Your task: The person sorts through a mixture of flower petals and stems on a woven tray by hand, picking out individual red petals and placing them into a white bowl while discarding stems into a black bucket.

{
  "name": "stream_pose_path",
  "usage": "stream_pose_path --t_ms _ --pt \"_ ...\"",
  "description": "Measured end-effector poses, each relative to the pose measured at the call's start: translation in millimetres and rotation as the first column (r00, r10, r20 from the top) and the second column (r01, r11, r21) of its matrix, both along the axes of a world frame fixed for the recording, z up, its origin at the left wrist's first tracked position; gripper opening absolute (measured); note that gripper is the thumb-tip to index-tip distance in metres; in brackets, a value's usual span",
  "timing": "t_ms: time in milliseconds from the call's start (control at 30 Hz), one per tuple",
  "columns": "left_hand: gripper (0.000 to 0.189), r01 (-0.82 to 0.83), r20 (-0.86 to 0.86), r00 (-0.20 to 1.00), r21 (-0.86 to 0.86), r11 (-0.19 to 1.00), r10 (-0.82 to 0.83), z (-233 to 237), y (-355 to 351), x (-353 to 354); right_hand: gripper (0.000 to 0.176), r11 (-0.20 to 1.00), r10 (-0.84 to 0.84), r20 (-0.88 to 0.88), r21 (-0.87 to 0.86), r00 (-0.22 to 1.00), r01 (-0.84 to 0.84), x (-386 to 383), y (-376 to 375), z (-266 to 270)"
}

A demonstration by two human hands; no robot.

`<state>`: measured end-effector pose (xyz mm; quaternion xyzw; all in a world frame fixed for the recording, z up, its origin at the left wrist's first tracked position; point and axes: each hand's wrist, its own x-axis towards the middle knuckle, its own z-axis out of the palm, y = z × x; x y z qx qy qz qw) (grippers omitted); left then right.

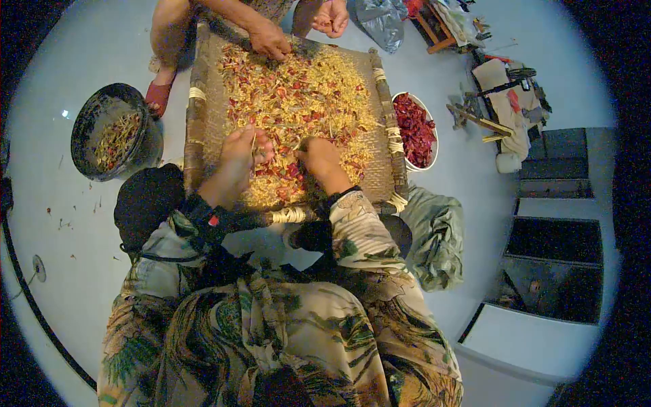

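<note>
A square woven tray (285, 216) with a bound wooden frame lies before me, spread with yellow seeds (332, 81) mixed with red dried chili pieces (288, 180) and thin stems. My left hand (241, 156) is over the near left part of the tray, palm turned inward and fingers curled around a few thin stems. To its right, my right hand (322, 161) reaches down among the seeds and chili pieces with its fingertips pressed together. What those fingertips hold is too small to make out.
Another person's hand (270, 42) picks at the tray's far edge; their other hand (331, 19) is raised beside it. A black bucket (152, 146) with stems stands left, a white bucket (435, 152) of red chilies right. A green sack (434, 237) lies nearby.
</note>
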<state>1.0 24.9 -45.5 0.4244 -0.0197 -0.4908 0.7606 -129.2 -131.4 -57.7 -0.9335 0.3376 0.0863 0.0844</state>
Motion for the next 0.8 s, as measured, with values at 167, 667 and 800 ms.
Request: stream_pose_path --t_ms 167,667,800 --pt "0.027 0.005 0.061 0.998 -0.051 0.999 -0.002 1.9 3.3 0.0 0.034 0.993 -0.109 -0.002 0.055 0.994 0.109 -10.0 -25.9 4.9" --pt "0.027 0.006 0.045 0.999 0.045 0.999 -0.008 16.7 7.4 -4.4 0.021 0.979 -0.092 0.469 0.206 0.878 -0.008 21.0 -32.8 23.9" --pt "0.027 0.012 0.004 1.000 0.030 0.999 -0.012 -1.3 0.8 -0.2 0.017 0.984 0.061 0.440 0.124 0.896 -0.127 46.5 -41.8 -6.5"
